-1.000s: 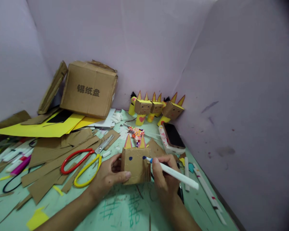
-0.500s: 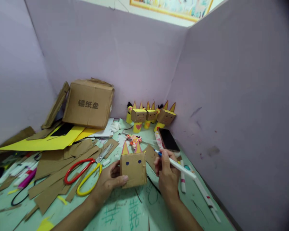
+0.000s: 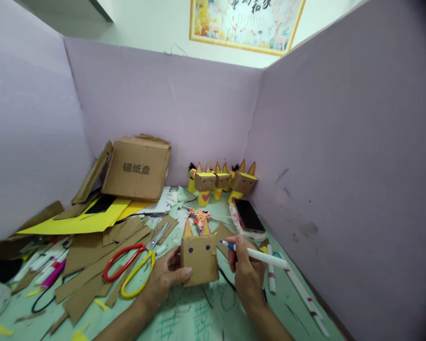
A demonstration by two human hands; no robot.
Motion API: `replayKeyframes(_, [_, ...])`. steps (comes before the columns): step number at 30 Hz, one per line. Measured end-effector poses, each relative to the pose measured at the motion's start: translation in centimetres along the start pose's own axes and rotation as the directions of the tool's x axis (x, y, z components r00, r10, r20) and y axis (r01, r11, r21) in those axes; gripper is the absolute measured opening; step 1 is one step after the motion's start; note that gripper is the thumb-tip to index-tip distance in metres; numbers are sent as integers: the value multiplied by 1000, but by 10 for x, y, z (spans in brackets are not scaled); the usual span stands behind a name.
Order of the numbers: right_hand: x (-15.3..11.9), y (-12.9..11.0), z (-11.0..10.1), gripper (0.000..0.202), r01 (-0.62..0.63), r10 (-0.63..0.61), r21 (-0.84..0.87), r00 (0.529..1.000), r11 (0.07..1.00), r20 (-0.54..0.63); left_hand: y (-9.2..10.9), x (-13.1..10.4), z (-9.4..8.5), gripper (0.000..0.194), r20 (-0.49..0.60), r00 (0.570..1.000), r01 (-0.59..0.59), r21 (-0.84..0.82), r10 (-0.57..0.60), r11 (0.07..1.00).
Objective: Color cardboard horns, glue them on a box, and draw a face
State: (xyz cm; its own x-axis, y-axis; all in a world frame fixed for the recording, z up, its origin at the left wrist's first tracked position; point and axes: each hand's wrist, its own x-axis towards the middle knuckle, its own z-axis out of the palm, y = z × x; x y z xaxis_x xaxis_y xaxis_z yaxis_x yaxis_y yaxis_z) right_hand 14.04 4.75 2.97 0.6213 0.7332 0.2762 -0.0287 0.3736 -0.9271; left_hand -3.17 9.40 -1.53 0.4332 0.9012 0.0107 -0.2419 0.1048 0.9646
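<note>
My left hand (image 3: 168,275) grips a small cardboard box (image 3: 199,267) by its left side, thumb across the front face. Two drawn blue eyes mark that face, and two yellow pointed ears with pink edges rise from the top. In my right hand (image 3: 246,267) is a white marker (image 3: 266,256), its blue tip pointing left, a short way from the box and apart from it. Left of my left hand lie scissors (image 3: 138,263) with one red and one yellow handle. Behind the box sits a colourful patterned glue gun-like item (image 3: 199,219), partly hidden.
Cardboard scraps (image 3: 85,274), yellow sheets (image 3: 92,219) and a large carton (image 3: 137,168) fill the left side. Several finished box-headed figures (image 3: 206,184) stand at the back. A phone (image 3: 249,215) and loose white markers (image 3: 271,274) lie along the right wall (image 3: 341,166).
The view has tilted up, showing more of the wall picture. The marker has turned closer to level, its tip still apart from the box. Both holds are unchanged.
</note>
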Motion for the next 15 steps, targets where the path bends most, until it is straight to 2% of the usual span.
replayKeyframes(7, [1,7,-4,38,22,-22,9,997,1000,74,2,-1,1,64,-11,1000,-1,8,1,1000])
replayKeyframes(13, [0,6,-4,31,42,-42,6,996,999,75,2,-1,1,64,1,1000,-6,10,6,1000])
replayKeyframes(15, [-2,2,-4,29,87,-86,-4,995,996,46,3,-2,2,65,-5,1000,3,15,-3,1000])
